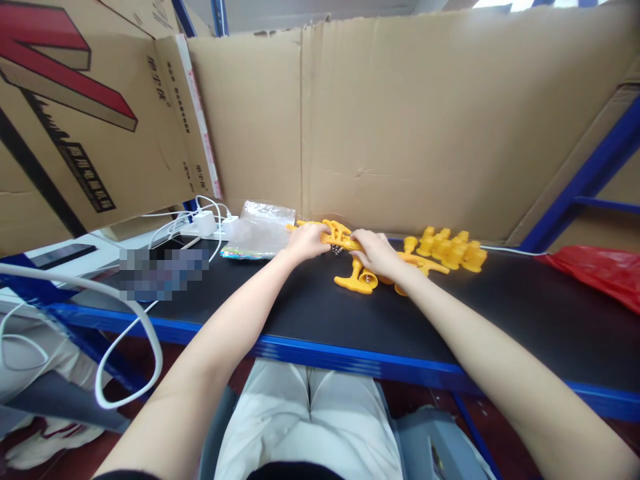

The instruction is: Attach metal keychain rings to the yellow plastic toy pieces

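Reaching forward over the black table top (310,313), both bare arms meet at a yellow plastic part (337,235) that lies near the table's far edge, close under the cardboard wall (400,127). The left hand (306,241) curls over the left end of this part, its fingers bent and pressed together on the plastic, while the right hand (376,252) closes over the right end, fingers bent down and close to each other around it; whether the thumbs press from below cannot be told. A small dark metal piece, too small to make out, shows between the two hands on the part. Just in front of the hands, on the table, lie more loose yellow pieces (356,281), one with a flat foot and a short stem. To the right of the hands, still on the table and near the wall, stands a tight cluster of small yellow fittings (450,248). To the left of the hands lies a clear plastic bag (260,227), and beyond it a white charger (204,223) with white cables (125,333) looping off the table's left end. At the table's right end lies a red plastic bag (597,270).
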